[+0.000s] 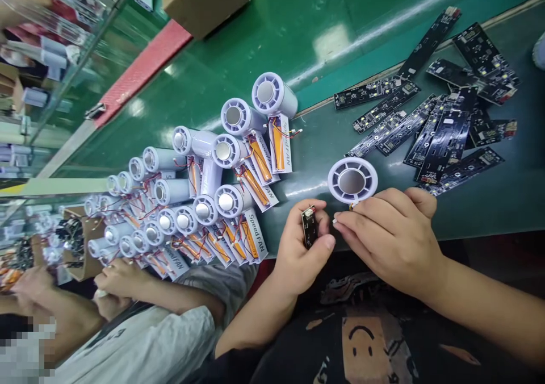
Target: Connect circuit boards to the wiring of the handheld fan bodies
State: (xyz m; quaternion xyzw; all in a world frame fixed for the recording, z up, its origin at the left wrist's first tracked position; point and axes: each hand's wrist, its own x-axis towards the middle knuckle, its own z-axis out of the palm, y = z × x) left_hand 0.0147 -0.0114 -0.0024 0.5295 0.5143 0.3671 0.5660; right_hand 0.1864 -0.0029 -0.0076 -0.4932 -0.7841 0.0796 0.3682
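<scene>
My left hand (302,247) is closed around a narrow black circuit board (309,226), whose end with a small white socket points up. Close beside it, the thumb and forefinger of my right hand (389,236) pinch a small white wire connector (335,220). Just beyond my right fingers is a pale lavender handheld fan (352,180), its round end with a silver disc facing me. A bit of orange wire shows under its rim. My right hand hides the rest of this fan, so I cannot tell whether the other fingers touch it.
Loose black circuit boards (443,140) lie heaped on the dark green bench (310,122) at the right. Rows of fans (227,199) with orange batteries and Speed FAN boxes (255,233) fill the left. A cardboard box (206,0) stands behind. Co-workers' hands (117,282) are at lower left.
</scene>
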